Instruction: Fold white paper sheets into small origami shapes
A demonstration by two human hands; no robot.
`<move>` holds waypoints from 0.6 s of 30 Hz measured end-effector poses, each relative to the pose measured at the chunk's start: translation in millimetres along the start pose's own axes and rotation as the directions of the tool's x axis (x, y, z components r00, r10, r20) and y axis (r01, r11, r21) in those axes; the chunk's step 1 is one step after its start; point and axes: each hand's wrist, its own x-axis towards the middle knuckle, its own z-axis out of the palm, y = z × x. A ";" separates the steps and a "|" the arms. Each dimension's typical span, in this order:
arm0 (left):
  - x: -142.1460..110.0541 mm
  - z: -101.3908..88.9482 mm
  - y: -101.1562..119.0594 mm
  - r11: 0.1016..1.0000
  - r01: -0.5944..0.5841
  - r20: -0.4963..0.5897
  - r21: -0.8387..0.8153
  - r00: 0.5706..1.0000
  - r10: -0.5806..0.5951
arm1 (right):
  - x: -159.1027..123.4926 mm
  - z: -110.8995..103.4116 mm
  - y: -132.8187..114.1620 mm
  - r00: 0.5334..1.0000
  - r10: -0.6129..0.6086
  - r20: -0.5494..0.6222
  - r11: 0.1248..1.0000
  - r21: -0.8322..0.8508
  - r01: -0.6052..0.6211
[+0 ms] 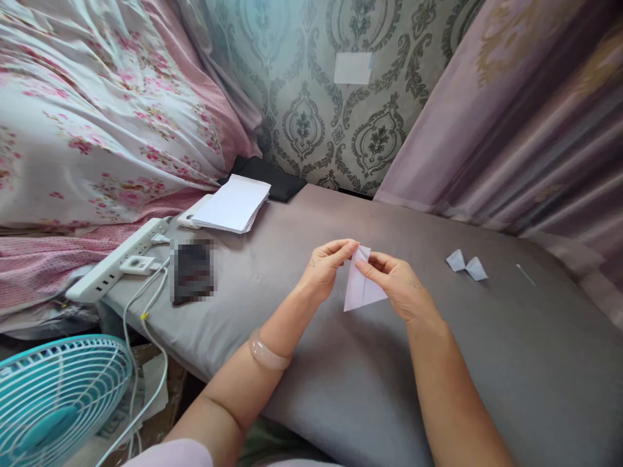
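Observation:
Between my two hands is a folded sheet of white paper [361,290], narrow at the top and wide at its lower edge. My left hand [327,263] pinches its upper tip between thumb and fingers. Against its right side, my right hand [396,279] presses with the thumb in front and the fingers behind. The paper is held up above the grey bed sheet [311,350]. Some fingertips are hidden behind it. A translucent bangle [267,353] circles my left forearm.
Folded white paper shapes [466,264] and a thin stick [525,274] lie to the right. At the left are a paper stack [233,202], a white power strip [119,263] with cables, a blurred dark object [193,271] and a blue fan [61,395] below the bed's edge.

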 end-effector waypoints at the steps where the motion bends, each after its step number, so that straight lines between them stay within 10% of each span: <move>1: 0.0 0.2 0.0 1.000 -0.005 0.010 0.006 1.000 0.005 | -0.3 -0.8 -0.4 1.000 0.026 0.011 1.000 0.011 -0.026; 18: -0.8 -0.8 -1.2 0.998 0.062 -0.036 0.007 0.997 -0.062 | 2.0 8.3 7.8 0.986 -0.003 -0.168 0.997 -0.075 -0.010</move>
